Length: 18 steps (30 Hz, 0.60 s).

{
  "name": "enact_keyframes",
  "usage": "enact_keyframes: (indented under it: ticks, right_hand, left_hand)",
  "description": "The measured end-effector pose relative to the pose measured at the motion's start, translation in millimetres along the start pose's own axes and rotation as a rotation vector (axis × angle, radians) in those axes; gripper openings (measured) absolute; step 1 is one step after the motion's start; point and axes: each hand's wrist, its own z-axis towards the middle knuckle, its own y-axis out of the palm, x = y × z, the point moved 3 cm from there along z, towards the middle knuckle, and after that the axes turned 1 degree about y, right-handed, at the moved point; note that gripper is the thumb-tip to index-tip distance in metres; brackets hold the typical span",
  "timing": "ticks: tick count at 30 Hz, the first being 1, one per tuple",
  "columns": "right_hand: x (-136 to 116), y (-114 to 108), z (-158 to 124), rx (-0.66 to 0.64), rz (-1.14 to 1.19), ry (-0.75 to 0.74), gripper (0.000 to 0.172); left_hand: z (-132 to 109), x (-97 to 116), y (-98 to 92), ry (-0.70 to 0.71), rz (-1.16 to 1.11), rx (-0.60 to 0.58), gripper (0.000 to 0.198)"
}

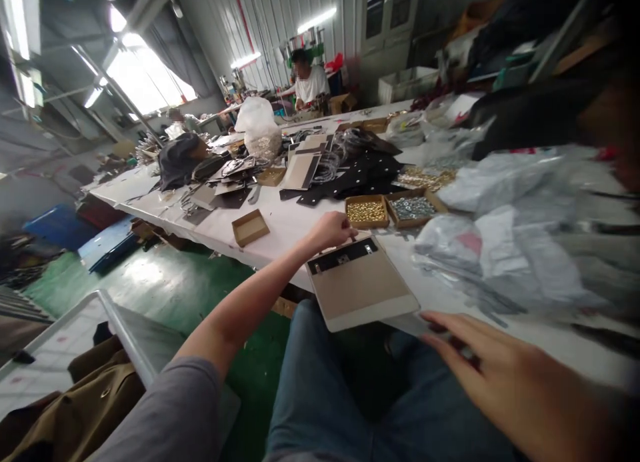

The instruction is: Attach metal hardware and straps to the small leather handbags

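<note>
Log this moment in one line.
left hand: on tan panel top | right hand: open, at table edge | brass-parts box: beyond panel

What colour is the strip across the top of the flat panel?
Black strip on the beige panel; the head view shows it clearly.

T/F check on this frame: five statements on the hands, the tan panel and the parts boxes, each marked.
1. The left hand is at the top edge of the tan panel. True.
2. The panel lies mid-table. False: it lies at the near edge of the table.
3. The box of gold parts sits beside the box of silver parts. True.
4. The right hand has a grip on the panel. False: it is apart from the panel, fingers spread, at the table edge.
5. The small cardboard box is full. False: it is empty.
</note>
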Motion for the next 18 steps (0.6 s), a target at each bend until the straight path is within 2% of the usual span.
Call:
enact_keyframes:
  ticks: [2, 4, 7, 9, 13, 15, 18]
  right_hand:
    - [-3.0, 20.5, 26.4, -0.047, -0.033, -0.053, 0.041]
    - [-5.3, 40.6, 53.8, -0.014, -0.048, -0.013, 0.036]
    - [-1.7, 67.7, 93.1, 0.044, -0.069, 0.085, 0.037]
    - [6.5, 85.1, 115.1, 0.024, -0.086, 0.15, 0.044]
    - [26.9, 117.9, 140.6, -0.096, -0.012, 0.221, 0.055]
    - [35.3, 130.5, 144.2, -0.141, 0.02, 0.237, 0.052]
    - [43.5, 141.0, 144.6, -0.122, 0.047, 0.232, 0.049]
  left_hand:
    - [-9.2, -3.8, -8.1, 0.061, -0.046, 0.035, 0.014]
    - [-24.8, -9.5, -20.8, 0.065, -0.061, 0.141, 0.014]
    - [-63.4, -21.9, -40.5, -0.016, -0.074, 0.335, 0.019]
    - [-95.1, -33.0, -46.7, -0.117, -0.053, 0.386, 0.022]
    - [-143.0, -51.9, -35.1, -0.258, -0.023, 0.222, 0.034]
    - [-151.4, -56.2, -23.5, -0.285, -0.015, 0.123, 0.042]
    - [-148.2, -59.0, -6.9, -0.331, 0.027, 0.021, 0.051]
